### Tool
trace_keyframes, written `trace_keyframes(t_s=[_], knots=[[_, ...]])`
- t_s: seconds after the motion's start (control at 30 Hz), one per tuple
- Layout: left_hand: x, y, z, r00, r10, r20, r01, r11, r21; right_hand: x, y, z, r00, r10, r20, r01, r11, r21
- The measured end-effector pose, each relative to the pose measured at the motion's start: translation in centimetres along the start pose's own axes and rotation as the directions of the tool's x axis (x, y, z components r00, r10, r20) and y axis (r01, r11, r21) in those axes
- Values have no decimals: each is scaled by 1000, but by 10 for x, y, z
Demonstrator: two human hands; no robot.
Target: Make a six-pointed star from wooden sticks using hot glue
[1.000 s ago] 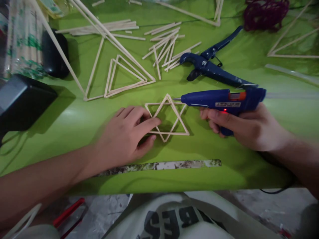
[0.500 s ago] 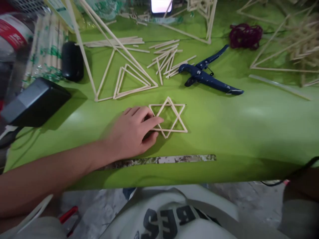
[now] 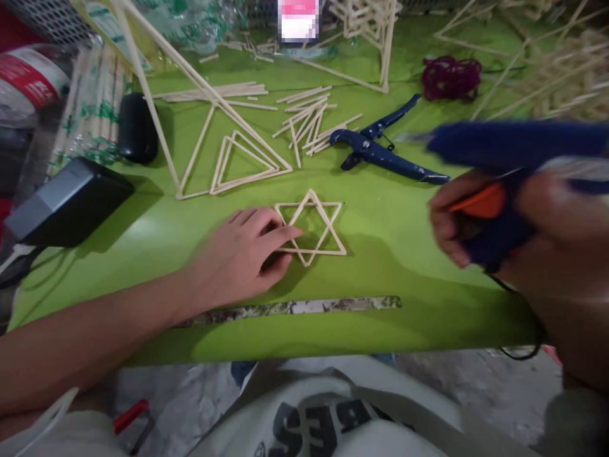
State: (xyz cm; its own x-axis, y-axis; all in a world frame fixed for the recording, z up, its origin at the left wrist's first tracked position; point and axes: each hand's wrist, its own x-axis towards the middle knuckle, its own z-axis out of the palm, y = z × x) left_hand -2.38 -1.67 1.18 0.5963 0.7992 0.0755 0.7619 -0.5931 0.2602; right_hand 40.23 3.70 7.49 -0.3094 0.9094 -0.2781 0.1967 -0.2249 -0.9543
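A six-pointed star (image 3: 327, 223) of thin wooden sticks lies flat on the green tabletop. My left hand (image 3: 247, 251) rests over its left side, fingers and thumb closed on the sticks there, so the left points are partly hidden. On the right, my right hand (image 3: 537, 235) is wrapped round a dark blue glue gun (image 3: 514, 149) with an orange trigger, blurred by motion. The gun's nozzle points left, above the table and apart from the star. Blue cutters (image 3: 385, 152) lie open behind the star.
Short sticks (image 3: 309, 120) and stick triangles (image 3: 247, 181) lie behind my left hand. A metal strip (image 3: 333, 306) lies near the front edge. At left are a black adapter (image 3: 71, 203) and wrapped chopsticks (image 3: 88, 101); purple cord (image 3: 451, 77) and stick frames (image 3: 566, 82) are at back right.
My right hand has come into view from the right with the glue gun. My left hand stays on the star; the whole view has shifted slightly.
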Motion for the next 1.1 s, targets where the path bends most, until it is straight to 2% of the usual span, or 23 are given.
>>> trace_keyframes(t_s=[0.07, 0.17, 0.3, 0.43, 0.73, 0.9, 1.0, 1.1], knots=[[-1, 1, -2, 1000, -6, 16, 6, 1000, -9, 21, 6, 37, 997, 52, 64, -57, 995, 80], [-1, 3, -4, 1000, -10, 5, 10, 1000, -24, 32, 13, 58, 988, 113, 106, -117, 992, 37], [-1, 6, -5, 1000, -11, -28, 10, 999, -41, 30, 16, 52, 968, 193, 160, -188, 981, -42], [1, 8, -7, 1000, -15, -26, 14, 1000, -21, 29, 20, 43, 969, 180, 168, -167, 982, -87], [-5, 8, -5, 999, -32, -26, 32, 999, -33, 6, 49, 13, 940, 283, 189, -245, 949, -200], [-5, 8, -6, 999, -47, -5, 47, 998, -29, 8, 48, 14, 934, 286, 214, -237, 944, -230], [-5, 8, -6, 1000, -23, -18, 23, 999, -31, 13, 44, 16, 929, 259, 264, -192, 948, -255], [-5, 8, -7, 999, -32, -14, 32, 999, -33, 14, 42, 19, 942, 217, 257, -154, 958, -242]])
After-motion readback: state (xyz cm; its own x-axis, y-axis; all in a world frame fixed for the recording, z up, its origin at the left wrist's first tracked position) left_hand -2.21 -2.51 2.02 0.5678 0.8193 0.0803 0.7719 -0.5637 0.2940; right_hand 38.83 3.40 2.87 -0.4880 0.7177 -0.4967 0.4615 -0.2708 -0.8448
